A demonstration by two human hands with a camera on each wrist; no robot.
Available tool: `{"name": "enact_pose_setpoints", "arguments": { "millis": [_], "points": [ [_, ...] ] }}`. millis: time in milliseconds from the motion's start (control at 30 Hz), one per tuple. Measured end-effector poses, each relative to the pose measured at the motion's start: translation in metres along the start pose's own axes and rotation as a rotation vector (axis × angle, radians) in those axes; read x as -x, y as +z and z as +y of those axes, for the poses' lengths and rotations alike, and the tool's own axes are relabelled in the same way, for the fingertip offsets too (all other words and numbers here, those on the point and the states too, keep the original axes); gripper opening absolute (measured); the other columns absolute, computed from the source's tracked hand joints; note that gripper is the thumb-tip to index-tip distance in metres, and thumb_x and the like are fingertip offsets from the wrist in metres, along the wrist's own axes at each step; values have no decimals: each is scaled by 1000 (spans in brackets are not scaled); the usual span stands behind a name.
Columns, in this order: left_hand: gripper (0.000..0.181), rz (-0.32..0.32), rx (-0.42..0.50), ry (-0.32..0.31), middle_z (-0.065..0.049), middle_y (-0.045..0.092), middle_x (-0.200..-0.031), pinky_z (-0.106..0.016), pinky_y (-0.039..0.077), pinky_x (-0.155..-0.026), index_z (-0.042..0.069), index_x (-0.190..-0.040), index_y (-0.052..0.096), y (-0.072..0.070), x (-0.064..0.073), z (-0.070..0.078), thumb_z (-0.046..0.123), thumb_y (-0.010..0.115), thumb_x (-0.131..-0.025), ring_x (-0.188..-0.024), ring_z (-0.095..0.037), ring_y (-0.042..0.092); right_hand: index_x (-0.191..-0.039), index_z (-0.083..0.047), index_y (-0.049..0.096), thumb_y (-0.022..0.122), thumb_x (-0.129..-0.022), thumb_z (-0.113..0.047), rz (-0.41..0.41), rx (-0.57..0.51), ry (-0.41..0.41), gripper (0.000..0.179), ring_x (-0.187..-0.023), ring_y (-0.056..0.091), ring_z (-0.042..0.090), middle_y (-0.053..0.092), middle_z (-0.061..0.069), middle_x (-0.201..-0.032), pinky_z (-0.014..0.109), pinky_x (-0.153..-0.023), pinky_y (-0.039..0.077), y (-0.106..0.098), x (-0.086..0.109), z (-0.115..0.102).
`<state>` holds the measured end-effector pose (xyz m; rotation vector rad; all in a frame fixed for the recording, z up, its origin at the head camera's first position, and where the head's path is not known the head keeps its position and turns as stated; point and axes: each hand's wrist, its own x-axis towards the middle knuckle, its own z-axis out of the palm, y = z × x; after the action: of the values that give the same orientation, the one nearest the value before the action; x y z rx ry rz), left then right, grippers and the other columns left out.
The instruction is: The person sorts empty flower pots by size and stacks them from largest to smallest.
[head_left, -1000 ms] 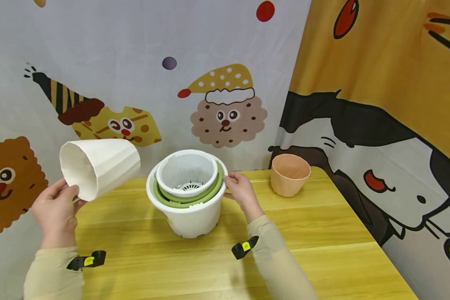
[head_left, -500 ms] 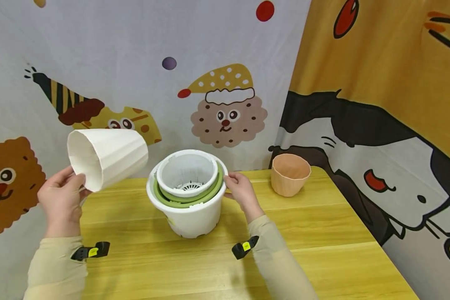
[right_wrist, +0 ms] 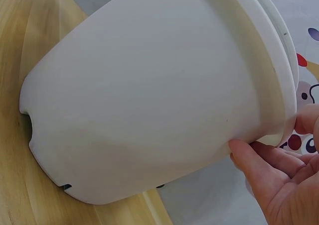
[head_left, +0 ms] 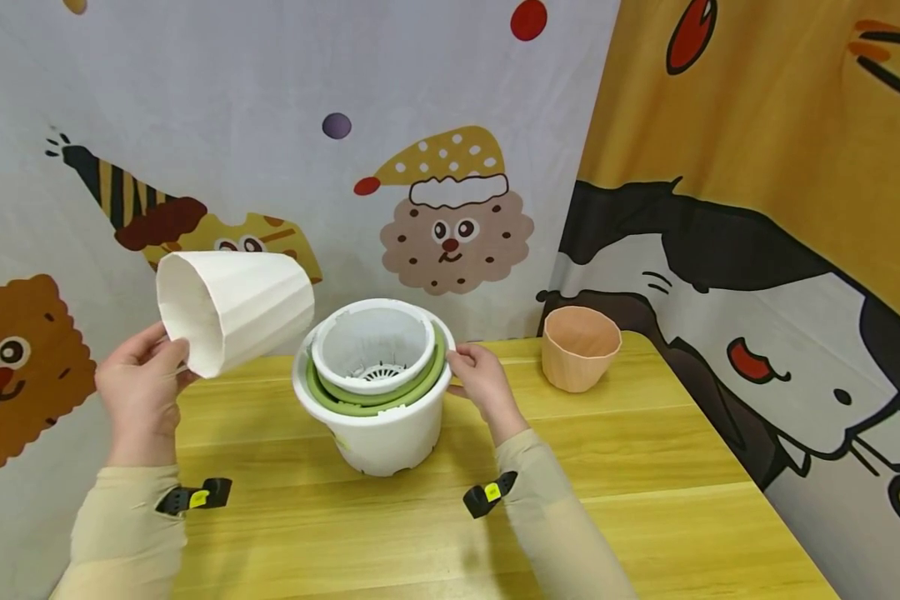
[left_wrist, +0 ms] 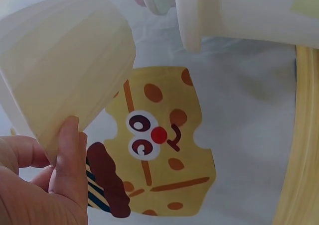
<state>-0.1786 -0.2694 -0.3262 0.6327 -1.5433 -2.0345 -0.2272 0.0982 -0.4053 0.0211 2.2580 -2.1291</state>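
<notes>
My left hand (head_left: 144, 379) pinches the rim of a white faceted flower pot (head_left: 258, 312), which is tipped on its side in the air with its mouth toward the left. In the left wrist view, the thumb and fingers grip that pot (left_wrist: 70, 56) at its edge. A large white pot (head_left: 390, 442) stands upright on the table. Nested inside it are a green pot (head_left: 367, 408) and a smaller white pot (head_left: 375, 329) with a slotted bottom. My right hand (head_left: 487, 383) holds the large pot's rim at its right side; the right wrist view shows fingers under the rim (right_wrist: 284, 85).
A peach-coloured pot (head_left: 577, 354) stands upright at the table's back right. The wooden table (head_left: 360, 533) ends at a cartoon-printed curtain (head_left: 270, 100) behind, and a yellow-and-black printed curtain (head_left: 757, 267) hangs on the right.
My left hand has moved right and slightly up with the white faceted pot, bringing it closer to the nested pots. The right hand and the pots on the table have stayed put.
</notes>
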Motion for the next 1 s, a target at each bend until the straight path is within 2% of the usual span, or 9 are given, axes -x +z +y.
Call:
{"name": "enact_pose_setpoints", "arguments": {
  "millis": [267,600,767,867,1000],
  "points": [
    [34,-42,-4,42,0,69,-88,-21,56,-50,11,-114,76,12,4,1,-3,67,-85,-69,-13,64,-132,5,55,56,-102,-18,1,1,4,38,-112,62,32,62,21,-123,39,-81,59,0,-1,0],
    [31,-118,-16,67,-2,66,-92,-23,57,-52,11,-114,76,24,12,8,-1,70,-86,-77,-15,62,-132,5,56,56,-102,-17,1,-6,6,38,-112,62,32,63,21,-123,39,-81,59,0,-2,2],
    [32,-152,-46,99,-3,64,-92,-23,57,-52,10,-117,75,32,14,11,1,71,-86,-78,-15,61,-134,6,54,55,-102,-17,3,-12,6,39,-113,61,33,62,22,-124,44,-85,58,0,-2,2],
    [33,-170,-107,135,-1,64,-91,-22,57,-53,9,-120,73,37,16,12,3,71,-87,-77,-14,62,-134,6,54,55,-102,-17,1,-15,5,39,-114,60,33,61,22,-126,50,-90,55,0,-2,2],
    [34,-200,-135,157,0,65,-88,-21,57,-52,6,-121,71,41,18,13,2,69,-88,-75,-14,62,-134,6,54,55,-102,-17,0,-14,5,39,-115,60,33,61,22,-126,52,-91,53,0,-2,2]
  ]
}}
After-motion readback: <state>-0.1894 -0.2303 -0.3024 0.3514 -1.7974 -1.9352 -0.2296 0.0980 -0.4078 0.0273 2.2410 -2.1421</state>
